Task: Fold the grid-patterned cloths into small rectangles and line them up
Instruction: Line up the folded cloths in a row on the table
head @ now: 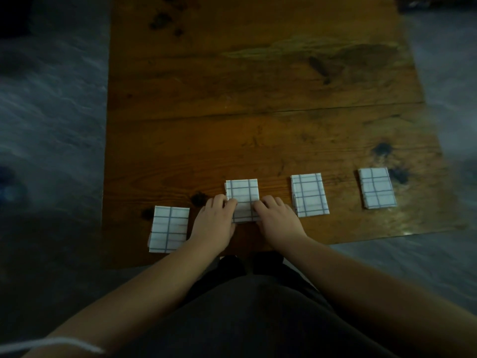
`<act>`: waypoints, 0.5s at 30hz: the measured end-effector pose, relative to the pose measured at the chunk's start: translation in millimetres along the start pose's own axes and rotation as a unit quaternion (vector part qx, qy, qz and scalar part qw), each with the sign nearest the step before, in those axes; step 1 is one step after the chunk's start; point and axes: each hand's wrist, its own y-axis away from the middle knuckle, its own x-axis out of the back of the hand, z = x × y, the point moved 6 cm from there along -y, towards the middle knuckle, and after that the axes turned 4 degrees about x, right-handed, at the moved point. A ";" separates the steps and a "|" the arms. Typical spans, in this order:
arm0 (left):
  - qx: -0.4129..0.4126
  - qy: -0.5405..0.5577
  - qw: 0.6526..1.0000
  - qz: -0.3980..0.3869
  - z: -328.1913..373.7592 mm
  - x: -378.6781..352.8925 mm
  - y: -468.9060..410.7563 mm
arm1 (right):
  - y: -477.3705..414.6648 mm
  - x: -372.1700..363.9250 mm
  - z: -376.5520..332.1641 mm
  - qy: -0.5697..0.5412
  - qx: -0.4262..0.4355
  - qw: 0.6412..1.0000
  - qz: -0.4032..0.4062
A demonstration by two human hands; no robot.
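Nearest, left cloth point(169, 229) folded, lying closer to the table point(258, 86) edge than the rest. Next, middle cloth point(242, 200) under both hands: left hand point(214, 220) and right hand point(278, 220) with fingers point(231, 202) curled narrow, tips pressing its near half from either side, seemingly not pinching. Likely light, soft, prone to springing open; best gripped at the side edges. Farther right, two more folded cloths point(309, 195) and point(376, 188), well apart.

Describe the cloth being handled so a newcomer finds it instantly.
On the wooden table, four folded grid cloths sit along the near edge. It is the second cloth from the left, the only one with the left hand and right hand resting on it.
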 end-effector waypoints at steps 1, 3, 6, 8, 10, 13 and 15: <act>-0.001 0.001 1.000 -0.003 0.3 -0.3 -0.6 | -0.5 0.0 0.6 -0.001 0.001 1.000 -0.001; -0.007 0.003 1.000 -0.006 1.7 -0.9 -0.4 | 1.1 -0.7 2.0 -0.004 0.000 1.000 0.000; -0.013 0.002 1.000 -0.007 5.1 -2.2 0.6 | 7.4 -2.7 7.1 -0.004 -0.004 1.000 0.004; -0.013 0.004 1.000 -0.002 6.8 -1.9 0.9 | 10.2 -3.2 10.0 -0.005 -0.005 1.000 0.005; -0.013 0.008 1.000 0.004 8.3 -1.2 0.9 | 10.8 -2.3 11.1 -0.010 -0.007 1.000 0.006; -0.008 0.006 1.000 0.009 8.4 -0.5 1.3 | 8.7 0.2 10.1 -0.014 -0.007 1.000 0.011; -0.002 0.005 1.000 0.012 6.5 -0.1 1.8 | 7.2 1.0 8.9 -0.018 -0.004 1.000 0.012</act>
